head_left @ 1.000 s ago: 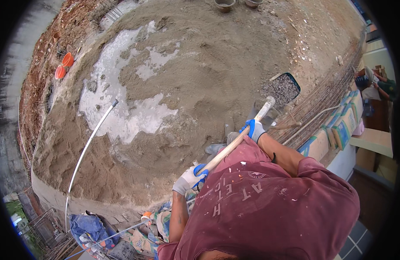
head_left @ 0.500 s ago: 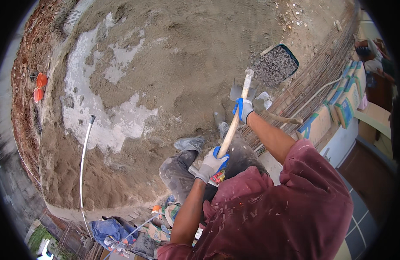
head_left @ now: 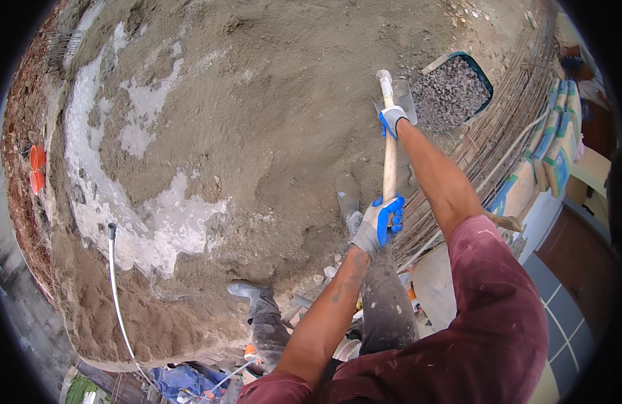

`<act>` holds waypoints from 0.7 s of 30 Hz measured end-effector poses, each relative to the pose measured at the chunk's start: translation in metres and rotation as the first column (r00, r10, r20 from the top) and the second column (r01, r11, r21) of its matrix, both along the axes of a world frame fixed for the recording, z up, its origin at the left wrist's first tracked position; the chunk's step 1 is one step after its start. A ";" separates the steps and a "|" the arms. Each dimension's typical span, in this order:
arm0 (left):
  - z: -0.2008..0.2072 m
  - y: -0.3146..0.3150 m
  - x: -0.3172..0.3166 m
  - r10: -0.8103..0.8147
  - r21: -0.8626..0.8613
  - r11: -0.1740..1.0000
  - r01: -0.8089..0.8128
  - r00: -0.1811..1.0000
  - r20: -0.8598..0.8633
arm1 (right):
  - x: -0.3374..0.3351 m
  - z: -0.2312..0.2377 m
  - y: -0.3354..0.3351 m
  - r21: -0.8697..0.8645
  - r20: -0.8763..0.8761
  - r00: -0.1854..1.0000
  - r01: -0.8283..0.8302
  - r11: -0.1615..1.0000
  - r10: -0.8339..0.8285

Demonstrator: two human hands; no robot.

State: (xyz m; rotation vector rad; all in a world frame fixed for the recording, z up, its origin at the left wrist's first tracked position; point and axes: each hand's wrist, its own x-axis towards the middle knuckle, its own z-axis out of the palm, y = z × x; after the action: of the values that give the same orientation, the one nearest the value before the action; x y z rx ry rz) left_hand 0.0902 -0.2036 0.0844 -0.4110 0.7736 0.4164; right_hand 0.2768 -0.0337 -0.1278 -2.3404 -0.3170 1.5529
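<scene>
Spanning both gloved hands (head_left: pixel 376 225): a pale, grey-tipped wooden handle (head_left: pixel 390 165).

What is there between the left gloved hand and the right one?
In the head view, only the pale wooden handle runs between the left hand and the right hand, with sandy ground behind it.

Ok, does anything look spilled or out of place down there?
One thing: some gravel lies loose on the ground at the left of the dark green tub, as if spilled; whether the tub is tipped I cannot tell. The wooden handle in the left hand and right hand shows no obvious damage.
</scene>
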 end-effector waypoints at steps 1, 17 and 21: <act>-0.010 0.001 -0.012 -0.059 0.028 0.998 0.061 0.996 -0.061 | -0.011 -0.021 -0.008 -0.006 -0.022 1.000 0.013 1.000 -0.013; 0.139 -0.091 -0.409 -0.262 0.159 0.925 0.344 0.884 -0.388 | -0.380 0.117 -0.139 0.202 -0.448 0.893 0.070 0.977 0.029; 0.186 -0.127 -0.531 -0.093 0.093 0.988 0.122 0.958 -0.271 | -0.503 0.183 -0.152 -0.015 -0.776 0.606 0.264 0.964 -0.178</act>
State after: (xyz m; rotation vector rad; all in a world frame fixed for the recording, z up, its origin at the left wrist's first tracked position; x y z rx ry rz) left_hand -0.4411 -0.3302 0.2707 -0.2113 1.0247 0.4137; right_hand -0.2265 -0.1856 0.0556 -1.3454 0.1098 2.1524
